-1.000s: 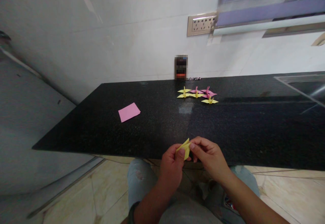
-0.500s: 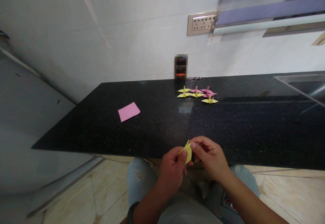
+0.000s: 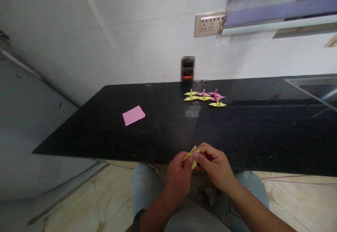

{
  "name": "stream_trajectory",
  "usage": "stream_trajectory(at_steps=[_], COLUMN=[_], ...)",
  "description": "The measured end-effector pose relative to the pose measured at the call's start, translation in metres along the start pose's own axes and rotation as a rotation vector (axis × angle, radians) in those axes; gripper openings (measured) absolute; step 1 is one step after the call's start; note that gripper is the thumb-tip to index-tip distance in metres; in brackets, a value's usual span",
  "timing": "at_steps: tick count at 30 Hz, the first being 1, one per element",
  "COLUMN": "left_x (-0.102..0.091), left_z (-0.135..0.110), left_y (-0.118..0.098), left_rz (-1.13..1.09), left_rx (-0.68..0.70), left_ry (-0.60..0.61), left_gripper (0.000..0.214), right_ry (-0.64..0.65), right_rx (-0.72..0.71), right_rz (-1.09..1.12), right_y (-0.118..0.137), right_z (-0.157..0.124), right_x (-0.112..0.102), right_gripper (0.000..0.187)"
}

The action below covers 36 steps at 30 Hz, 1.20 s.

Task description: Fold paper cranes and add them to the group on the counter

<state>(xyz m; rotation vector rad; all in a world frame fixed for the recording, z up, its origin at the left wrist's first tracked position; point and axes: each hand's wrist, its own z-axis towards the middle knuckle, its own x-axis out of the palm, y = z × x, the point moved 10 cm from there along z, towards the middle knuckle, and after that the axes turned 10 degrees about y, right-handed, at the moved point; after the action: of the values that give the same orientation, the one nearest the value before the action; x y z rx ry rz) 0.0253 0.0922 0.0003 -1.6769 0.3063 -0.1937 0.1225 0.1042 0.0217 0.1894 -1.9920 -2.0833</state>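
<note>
Between my two hands is a partly folded piece of yellow origami paper, held at the counter's front edge. My left hand pinches it from the left, thumb on top. From the right, my right hand grips its upper part between thumb and fingers. Fingers cover much of the paper, so its full shape is hidden. Several small folded cranes stand grouped farther back on the counter, among them a yellow crane in front and a pink crane behind it.
A pink stack of square paper lies on the black countertop to the left. A small blurred dark object leans at the wall, below a socket panel. At the right is a sink edge.
My right thumb has moved down and left over the yellow paper, closer to my left thumb. The paper's visible flap has turned narrower. Cranes and pink paper stay in place.
</note>
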Motion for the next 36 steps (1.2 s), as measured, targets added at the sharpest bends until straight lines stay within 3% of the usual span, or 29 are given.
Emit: stream_trajectory(at_steps=[6,11,13,19,28,32,36], left_x=[0.003,0.013,0.011,-0.007,-0.004,-0.007,-0.013], left_z=[-0.001,-0.001,-0.001,0.000,0.003,0.003,0.001], left_y=[-0.003,-0.002,0.001,0.003,0.007,0.010,0.002], left_rz=[-0.017,-0.072,-0.080,-0.043,-0.218,-0.150,-0.006], left_rx=[0.027,0.014,0.002,-0.002,-0.034,-0.052,-0.020], left_ry=[0.060,0.174,0.156,-0.048,0.005,0.014,-0.030], left_gripper=[0.029,0.032,0.032,0.027,0.034,0.027,0.025], right_ry=[0.015,0.083,0.090,-0.049,-0.076,-0.094,-0.014], right_rx=[-0.004,0.101,0.112,0.021,0.026,-0.014,0.037], right_rz=[0.067,0.149,0.149,0.001,0.056,0.017,-0.063], right_y=[0.001,-0.010,-0.011,0.001,-0.004,0.002,-0.001], right_z=[0.002,0.004,0.004,0.000,0.002,0.001,0.003], right_x=[-0.002,-0.002,-0.002,-0.012,-0.020,-0.021,-0.009], right_gripper=[0.014,0.014,0.014,0.012,0.014,0.012,0.026])
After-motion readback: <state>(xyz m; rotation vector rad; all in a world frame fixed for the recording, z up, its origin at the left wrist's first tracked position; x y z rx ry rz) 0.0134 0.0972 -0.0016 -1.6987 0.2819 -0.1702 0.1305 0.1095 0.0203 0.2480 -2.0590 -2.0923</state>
